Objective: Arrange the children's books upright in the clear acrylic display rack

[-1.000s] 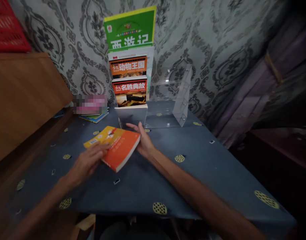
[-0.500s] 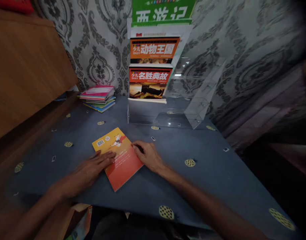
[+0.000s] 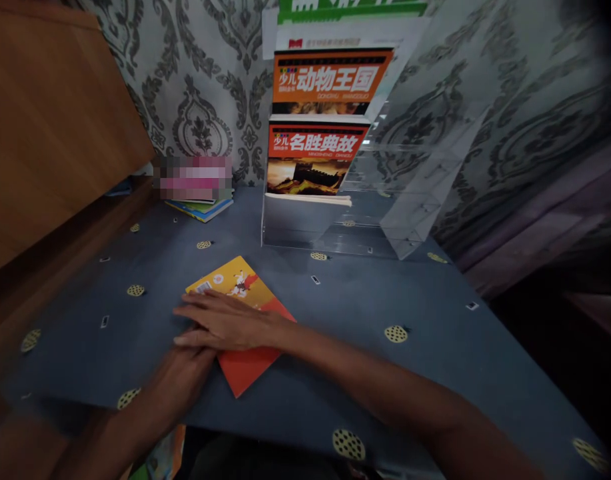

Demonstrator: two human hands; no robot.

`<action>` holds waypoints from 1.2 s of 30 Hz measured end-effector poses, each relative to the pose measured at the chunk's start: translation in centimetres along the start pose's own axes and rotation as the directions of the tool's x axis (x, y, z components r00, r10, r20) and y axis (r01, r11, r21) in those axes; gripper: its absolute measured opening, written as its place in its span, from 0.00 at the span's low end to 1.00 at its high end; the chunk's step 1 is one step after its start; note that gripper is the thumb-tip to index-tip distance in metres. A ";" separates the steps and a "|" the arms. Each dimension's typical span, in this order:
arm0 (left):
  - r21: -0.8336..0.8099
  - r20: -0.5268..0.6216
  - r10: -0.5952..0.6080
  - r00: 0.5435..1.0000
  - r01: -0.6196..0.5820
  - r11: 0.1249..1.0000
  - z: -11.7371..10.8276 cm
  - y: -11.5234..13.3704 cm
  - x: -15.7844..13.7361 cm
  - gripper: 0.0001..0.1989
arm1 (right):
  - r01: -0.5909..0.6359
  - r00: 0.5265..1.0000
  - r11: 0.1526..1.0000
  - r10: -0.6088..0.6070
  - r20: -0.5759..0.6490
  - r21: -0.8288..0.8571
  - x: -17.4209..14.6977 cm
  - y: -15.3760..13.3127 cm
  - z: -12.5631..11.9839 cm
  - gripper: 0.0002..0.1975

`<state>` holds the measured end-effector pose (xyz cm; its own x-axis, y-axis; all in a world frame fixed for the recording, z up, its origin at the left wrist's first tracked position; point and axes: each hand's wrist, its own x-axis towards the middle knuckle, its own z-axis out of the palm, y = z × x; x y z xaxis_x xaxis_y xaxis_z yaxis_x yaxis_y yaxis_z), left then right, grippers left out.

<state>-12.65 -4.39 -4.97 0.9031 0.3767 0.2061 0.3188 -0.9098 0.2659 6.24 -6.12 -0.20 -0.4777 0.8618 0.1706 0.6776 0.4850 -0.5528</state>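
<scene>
A thin orange and yellow book [image 3: 252, 373] lies askew on the table, its back cover up with a barcode at the upper left corner. My right hand [image 3: 230, 323] reaches across it, palm down, with the fingers apart and pointing to the book's left edge. Under its thumb side is my left hand [image 3: 198, 357], at the lower left of the book. The left fingers are hidden beneath the right hand, so their pose cannot be told.
Behind the book stands a clear acrylic rack [image 3: 400, 247] with several books in its left column, including an orange book [image 3: 330, 83] and a red book [image 3: 310, 160]. A book stack [image 3: 200, 210], partly pixelated, sits back left on the blue patterned tablecloth [image 3: 335, 347]. A wooden panel [image 3: 60, 120] bounds the left.
My right hand has moved left from the book's right edge and now lies across the cover and over my left hand. The view has shifted slightly; the book stays nearly in place.
</scene>
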 end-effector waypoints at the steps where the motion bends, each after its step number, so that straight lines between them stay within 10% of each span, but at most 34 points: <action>1: 0.017 -0.015 0.027 1.000 -0.027 0.999 -0.3 0.1 0.1 0.24 | -0.016 1.000 1.000 0.016 -0.021 -0.008 0.0 0.9 0.0 0.28; 7: 0.075 -0.042 0.141 0.989 -0.137 0.988 -3.2 0.9 2.0 0.22 | -0.182 0.969 0.983 0.177 -0.172 -0.011 -1.1 6.8 -1.6 0.23; 21: 0.320 0.434 -0.101 0.895 -0.049 0.946 -5.0 7.4 14.5 0.23 | -0.144 0.899 0.775 0.362 -0.246 0.615 -2.2 10.5 -5.3 0.20; 29: 0.258 0.502 -0.067 0.862 -0.075 0.963 -6.1 7.0 12.6 0.18 | -0.151 0.865 0.676 0.444 -0.235 0.721 -3.1 11.1 -5.3 0.21; 36: 0.099 0.318 -0.161 0.934 0.136 0.986 -6.0 4.8 11.2 0.18 | -0.174 0.742 0.435 0.648 -0.173 0.883 -6.2 9.1 -4.9 0.17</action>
<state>-2.76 -3.48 4.24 0.8840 0.4429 -0.1500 0.4656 -0.8629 0.1965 18.13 -6.34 -2.29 0.1810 0.9793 -0.0908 -0.1162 -0.0704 -0.9907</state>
